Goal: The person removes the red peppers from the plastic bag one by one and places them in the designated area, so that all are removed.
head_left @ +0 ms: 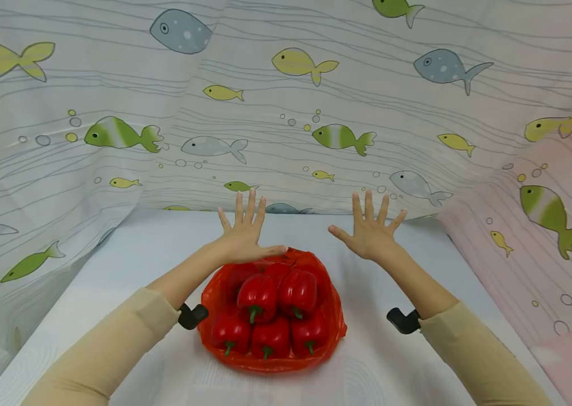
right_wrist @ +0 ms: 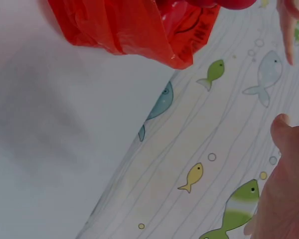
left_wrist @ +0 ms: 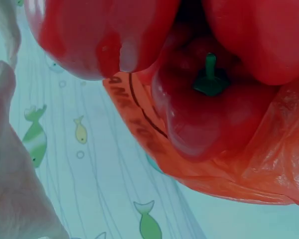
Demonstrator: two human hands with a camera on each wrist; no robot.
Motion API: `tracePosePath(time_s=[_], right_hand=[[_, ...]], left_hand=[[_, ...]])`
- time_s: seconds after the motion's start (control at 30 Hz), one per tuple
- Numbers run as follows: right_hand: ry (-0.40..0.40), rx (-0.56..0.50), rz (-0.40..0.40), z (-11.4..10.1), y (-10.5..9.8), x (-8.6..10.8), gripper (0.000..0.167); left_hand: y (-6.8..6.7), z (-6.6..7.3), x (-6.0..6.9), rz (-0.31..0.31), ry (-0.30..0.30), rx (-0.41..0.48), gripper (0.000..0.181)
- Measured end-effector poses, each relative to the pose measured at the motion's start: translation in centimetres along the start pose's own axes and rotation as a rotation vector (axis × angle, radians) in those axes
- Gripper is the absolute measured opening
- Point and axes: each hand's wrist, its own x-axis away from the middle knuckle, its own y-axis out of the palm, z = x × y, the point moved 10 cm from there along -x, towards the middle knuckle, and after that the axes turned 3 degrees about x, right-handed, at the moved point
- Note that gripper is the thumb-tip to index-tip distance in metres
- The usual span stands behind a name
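Several red bell peppers (head_left: 270, 336) with green stems sit piled in an orange-red plastic bag (head_left: 337, 307) whose mouth is spread wide on the white table. My left hand (head_left: 243, 237) is held up with fingers spread, its thumb overlapping the bag's far rim in the head view; whether it touches cannot be told. To the right of the bag, my right hand (head_left: 368, 232) is raised with fingers spread and holds nothing. From the left wrist, a bell pepper (left_wrist: 214, 119) shows close up beside the bag's printed rim. The right wrist view catches the bag's edge (right_wrist: 119, 30).
A white table (head_left: 138, 248) lies under the bag. Fish-patterned cloth (head_left: 260, 118) hangs behind it and along both sides. Black wrist mounts (head_left: 403, 320) sit at each cuff of the beige sleeves (head_left: 473, 349).
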Motion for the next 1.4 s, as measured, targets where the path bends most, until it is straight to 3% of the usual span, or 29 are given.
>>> tracePosePath(time_s=[0.33, 0.67, 1.13, 1.4], right_hand=[[-0.019, -0.004, 0.008, -0.2, 0.1, 0.2, 0.099], [-0.024, 0.006, 0.000, -0.1, 0.2, 0.4, 0.101], [-0.038, -0.009, 0.000, 0.2, 0.8, 0.8, 0.101], [-0.043, -0.025, -0.006, 0.3, 1.0, 1.0, 0.102]], left_hand=[[0.6, 0.2, 1.5, -0.073, 0.116, 0.055, 0.130], [1.1, 0.0, 3.1, -0.154, 0.180, 0.127, 0.134], [2.1, -0.8, 5.3, -0.260, 0.188, 0.138, 0.137], [2.3, -1.3, 6.3, -0.263, 0.208, 0.142, 0.139]])
